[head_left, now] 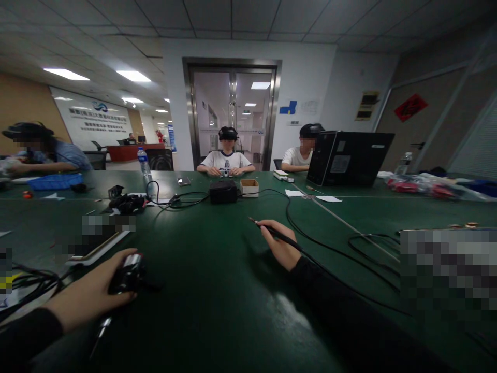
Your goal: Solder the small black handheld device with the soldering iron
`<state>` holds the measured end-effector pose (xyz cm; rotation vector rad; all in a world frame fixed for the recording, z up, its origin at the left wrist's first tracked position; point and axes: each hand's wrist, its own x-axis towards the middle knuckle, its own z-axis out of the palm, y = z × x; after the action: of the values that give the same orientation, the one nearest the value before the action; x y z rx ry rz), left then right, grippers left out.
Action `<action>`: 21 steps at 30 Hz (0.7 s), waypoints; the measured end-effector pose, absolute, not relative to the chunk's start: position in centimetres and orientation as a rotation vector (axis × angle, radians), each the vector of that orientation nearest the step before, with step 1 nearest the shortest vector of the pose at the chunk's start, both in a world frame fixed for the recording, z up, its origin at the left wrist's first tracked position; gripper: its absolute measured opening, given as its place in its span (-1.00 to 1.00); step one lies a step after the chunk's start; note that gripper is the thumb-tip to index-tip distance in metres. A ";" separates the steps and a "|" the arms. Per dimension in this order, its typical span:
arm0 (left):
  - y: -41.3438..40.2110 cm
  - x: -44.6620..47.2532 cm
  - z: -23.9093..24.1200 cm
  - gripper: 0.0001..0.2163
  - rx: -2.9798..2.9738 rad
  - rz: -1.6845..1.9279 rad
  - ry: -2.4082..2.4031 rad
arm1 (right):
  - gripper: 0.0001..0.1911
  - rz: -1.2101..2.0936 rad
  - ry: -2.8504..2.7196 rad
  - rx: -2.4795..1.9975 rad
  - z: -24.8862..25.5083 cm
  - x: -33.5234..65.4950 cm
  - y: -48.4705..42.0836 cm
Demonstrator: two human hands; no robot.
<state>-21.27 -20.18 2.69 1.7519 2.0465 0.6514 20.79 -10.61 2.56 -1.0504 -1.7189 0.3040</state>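
My left hand point(99, 290) rests on the green table point(217, 290) at lower left, fingers closed round a small black and silver device point(130, 272); a thin metal rod point(101, 331) sticks out below it. My right hand point(280, 247) lies near the table's middle and grips a slim black pen-like tool point(272, 231), tip pointing far left. A black cable point(341, 254) trails from that tool toward the right. Both forearms wear dark sleeves.
A black box point(223, 191) and a small cardboard box point(249, 187) sit mid-table with cables point(174, 199). An open laptop point(349, 158), a water bottle point(144, 163) and a blue tray point(54, 181) stand farther off. Three people sit at the far and left sides.
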 end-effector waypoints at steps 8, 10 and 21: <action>-10.6 -8.4 3.3 -0.25 2.105 0.476 1.769 | -0.79 0.302 -1.719 -1.022 2.6 20.8 -10.7; -9.1 -5.6 3.3 -0.25 2.129 0.465 1.764 | -0.79 0.309 -1.707 -1.026 2.6 20.9 -10.7; -6.8 1.6 2.5 -0.17 2.035 0.621 1.720 | -0.73 0.428 -1.632 -1.026 1.7 21.2 -10.3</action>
<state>1.58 -6.82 2.51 2.0353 1.7204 0.6210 21.21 -10.25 1.69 -1.0260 -1.6320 0.4282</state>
